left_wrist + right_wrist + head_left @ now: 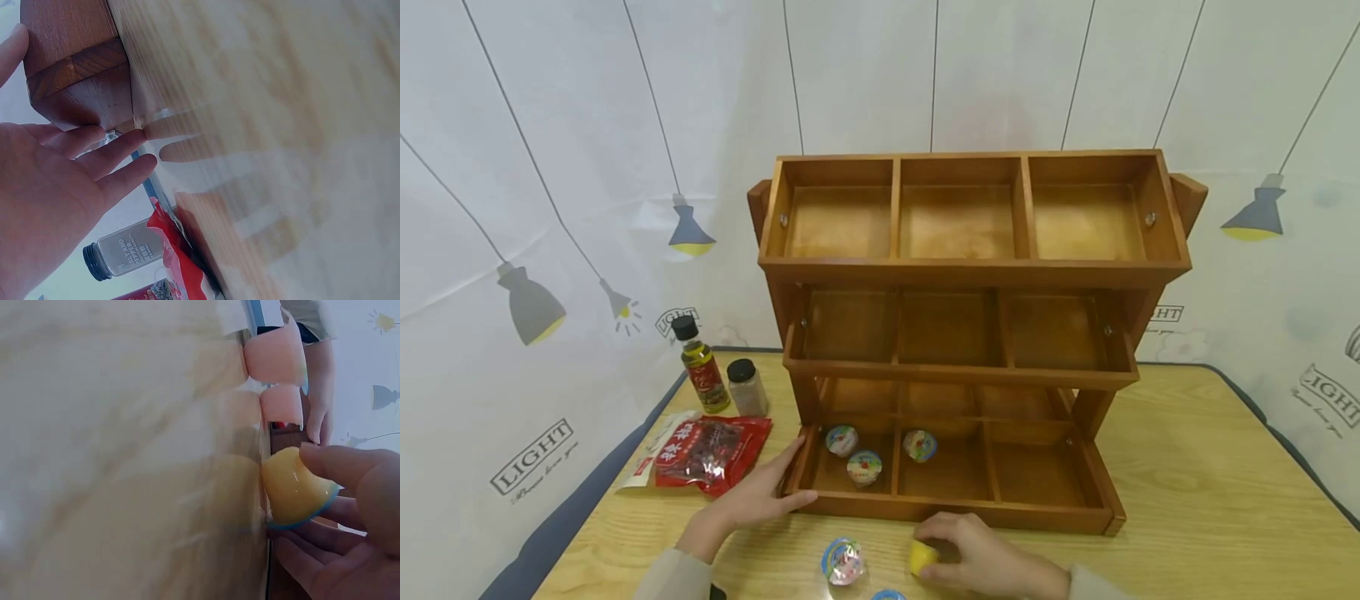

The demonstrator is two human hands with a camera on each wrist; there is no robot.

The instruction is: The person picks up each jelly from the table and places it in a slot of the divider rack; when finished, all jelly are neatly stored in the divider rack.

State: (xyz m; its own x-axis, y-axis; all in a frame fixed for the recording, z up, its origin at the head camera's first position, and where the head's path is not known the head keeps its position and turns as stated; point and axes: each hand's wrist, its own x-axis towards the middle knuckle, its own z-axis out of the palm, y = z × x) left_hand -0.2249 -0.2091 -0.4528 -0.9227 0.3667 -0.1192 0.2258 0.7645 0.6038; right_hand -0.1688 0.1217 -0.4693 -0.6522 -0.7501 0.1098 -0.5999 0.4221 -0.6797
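Note:
My right hand [981,557] holds a yellow jelly cup [922,557] at the table in front of the wooden rack [947,514]. In the right wrist view the cup [294,487] is tilted, thumb on its side and fingers by its blue-edged lid. My left hand [760,497] touches the rack's lower left front corner, its fingers extended along the side. Two jelly cups [864,468] sit in the bottom tier's left compartment, and one jelly cup [920,446] is in the middle compartment. A pink jelly cup [842,562] stands on the table between my hands; another lid [889,595] is cut off by the frame edge.
Left of the rack stand an oil bottle [704,371] and a black-capped seasoning jar [747,388], with a red food packet [711,452] in front of them. The rack's upper tiers [973,272] overhang the bottom one. A printed curtain [850,75] hangs behind.

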